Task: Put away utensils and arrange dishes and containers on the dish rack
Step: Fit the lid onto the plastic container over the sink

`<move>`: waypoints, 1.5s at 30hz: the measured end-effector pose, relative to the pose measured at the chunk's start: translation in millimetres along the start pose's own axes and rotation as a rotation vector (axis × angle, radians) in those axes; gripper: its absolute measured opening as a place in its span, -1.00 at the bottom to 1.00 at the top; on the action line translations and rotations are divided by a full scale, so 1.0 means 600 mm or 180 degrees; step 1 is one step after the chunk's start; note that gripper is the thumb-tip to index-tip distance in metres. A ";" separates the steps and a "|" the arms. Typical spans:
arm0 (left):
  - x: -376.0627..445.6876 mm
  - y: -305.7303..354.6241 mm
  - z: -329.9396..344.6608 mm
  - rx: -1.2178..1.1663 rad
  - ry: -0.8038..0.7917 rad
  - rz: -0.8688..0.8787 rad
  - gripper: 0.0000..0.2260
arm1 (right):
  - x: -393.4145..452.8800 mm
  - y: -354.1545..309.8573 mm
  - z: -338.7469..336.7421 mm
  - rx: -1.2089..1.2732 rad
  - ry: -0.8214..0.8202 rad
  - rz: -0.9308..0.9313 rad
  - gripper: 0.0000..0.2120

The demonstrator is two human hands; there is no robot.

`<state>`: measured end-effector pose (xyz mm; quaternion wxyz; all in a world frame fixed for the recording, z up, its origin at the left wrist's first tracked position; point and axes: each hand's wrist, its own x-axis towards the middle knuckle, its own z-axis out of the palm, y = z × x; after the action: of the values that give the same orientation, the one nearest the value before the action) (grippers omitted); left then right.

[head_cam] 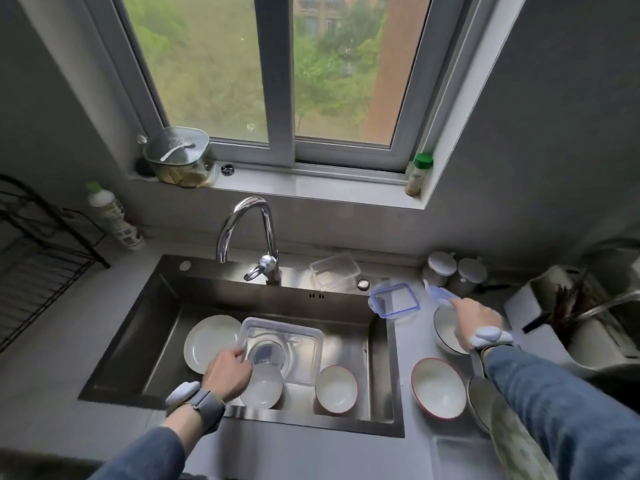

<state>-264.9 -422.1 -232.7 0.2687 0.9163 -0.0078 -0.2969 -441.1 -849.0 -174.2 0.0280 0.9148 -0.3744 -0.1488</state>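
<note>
Clear container [282,348] at left fingers [239,355] (in sink [166,306])

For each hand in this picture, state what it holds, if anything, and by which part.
The left hand grips the clear plastic container in the sink by its near-left corner. The right hand reaches over a bowl to a blue-rimmed lid; its grasp cannot be told.

No legible text or labels.

A chrome faucet [249,233] arches over the steel sink [384,368]. On the windowsill [311,190] stand a lidded glass pot [178,157] at the left and a green-capped jar [419,174] at the right. A soap bottle [114,216] leans by the left wall.
</note>
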 end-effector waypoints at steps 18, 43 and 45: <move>-0.083 -0.213 -0.062 0.0128 -0.0319 0.0002 -0.58 | -0.209 -0.420 -0.096 0.1797 0.0467 -0.1956 -0.79; -0.135 -0.261 -0.112 -0.1391 -0.0623 0.0781 -0.60 | -0.312 -0.539 0.042 0.2461 -0.1260 -0.1824 -0.54; -0.134 -0.248 -0.108 -0.1455 -0.0706 0.0757 -0.62 | -0.300 -0.547 0.043 0.2538 -0.1419 -0.1815 -0.55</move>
<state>-317.0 -249.4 -219.5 0.4989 0.7865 -0.0775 -0.3558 -348.1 -487.1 -206.6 -0.4432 0.8661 -0.1355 -0.1875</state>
